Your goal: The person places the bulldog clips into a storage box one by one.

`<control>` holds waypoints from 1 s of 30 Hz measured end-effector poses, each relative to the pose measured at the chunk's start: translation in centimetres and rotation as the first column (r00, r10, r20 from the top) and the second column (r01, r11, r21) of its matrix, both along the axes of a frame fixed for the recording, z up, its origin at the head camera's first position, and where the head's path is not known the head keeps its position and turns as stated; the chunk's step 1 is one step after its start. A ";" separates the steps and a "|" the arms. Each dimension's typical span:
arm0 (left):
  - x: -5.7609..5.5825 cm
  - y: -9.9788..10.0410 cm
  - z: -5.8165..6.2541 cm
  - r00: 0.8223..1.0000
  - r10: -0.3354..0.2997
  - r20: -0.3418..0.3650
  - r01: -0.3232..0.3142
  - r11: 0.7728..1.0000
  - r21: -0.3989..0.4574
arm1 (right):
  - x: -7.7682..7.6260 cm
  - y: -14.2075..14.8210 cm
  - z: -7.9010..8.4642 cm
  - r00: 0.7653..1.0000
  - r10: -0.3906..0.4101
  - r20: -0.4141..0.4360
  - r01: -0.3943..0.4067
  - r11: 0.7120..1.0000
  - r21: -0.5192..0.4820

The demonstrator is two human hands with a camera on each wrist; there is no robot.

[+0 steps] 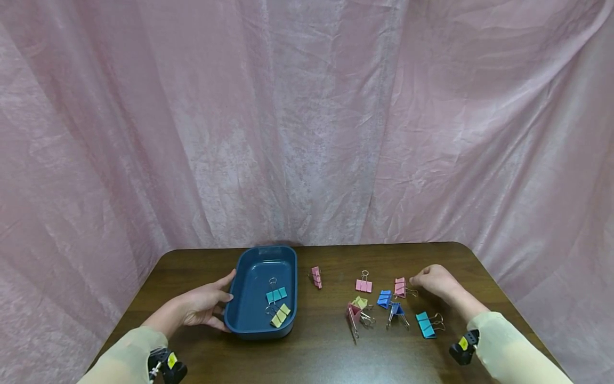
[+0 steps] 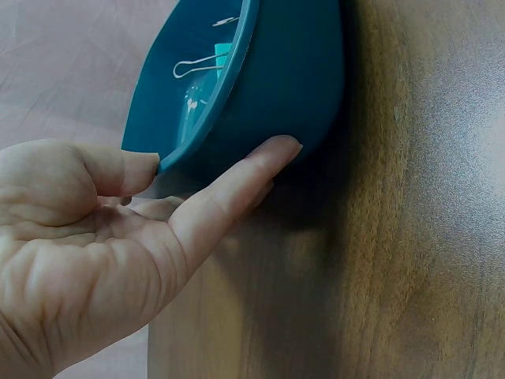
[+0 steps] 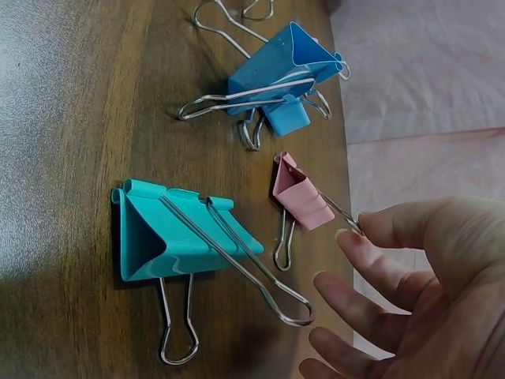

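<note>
Being pinched by one wire handle between the thumb and index fingertip of the right hand (image 1: 435, 281) is a pink binder clip (image 3: 308, 204), the other fingers being held apart from it; whether it is lifted cannot be told. By the left hand (image 1: 199, 305), its fingers extended, the side of a blue rectangular tray (image 1: 251, 290) is touched, with the thumb placed at the rim. Inside the tray, a teal binder clip (image 1: 276, 295) and a yellow-and-black binder clip (image 1: 280, 316) are contained. Beside the pinched clip, a pair of blue binder clips (image 1: 396, 308) is seen; nearer the front, a turquoise binder clip (image 1: 426, 325) is placed. Farther left, a dark pink binder clip (image 1: 353, 311) and a yellow binder clip (image 1: 360, 302) are clustered. All are set on a wood-grain table (image 1: 326, 346), backed by a pink velvet curtain (image 1: 288, 133)
</note>
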State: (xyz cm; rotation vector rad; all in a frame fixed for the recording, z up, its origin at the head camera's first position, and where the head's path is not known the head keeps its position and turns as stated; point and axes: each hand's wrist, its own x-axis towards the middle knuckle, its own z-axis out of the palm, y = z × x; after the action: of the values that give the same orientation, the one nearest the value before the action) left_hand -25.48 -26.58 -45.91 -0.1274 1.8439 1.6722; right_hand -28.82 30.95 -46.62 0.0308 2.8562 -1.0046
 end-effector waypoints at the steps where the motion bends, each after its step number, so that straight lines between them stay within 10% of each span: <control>1: 0.0 0.0 0.0 1.000 0.005 0.001 -0.005 1.000 -0.005 | 0.0 0.0 0.0 1.000 -0.001 -0.003 0.001 1.000 -0.003; 30: 0.1 0.1 0.0 1.000 0.017 0.006 -0.017 1.000 0.007 | -0.5 -0.8 -0.1 0.998 -0.031 -0.060 0.032 0.999 0.028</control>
State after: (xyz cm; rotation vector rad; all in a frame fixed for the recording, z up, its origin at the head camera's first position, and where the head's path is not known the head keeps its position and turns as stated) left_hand -25.36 -26.46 -45.88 -0.1446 1.8376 1.6878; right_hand -29.37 30.12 -46.72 0.0498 2.9329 -0.9856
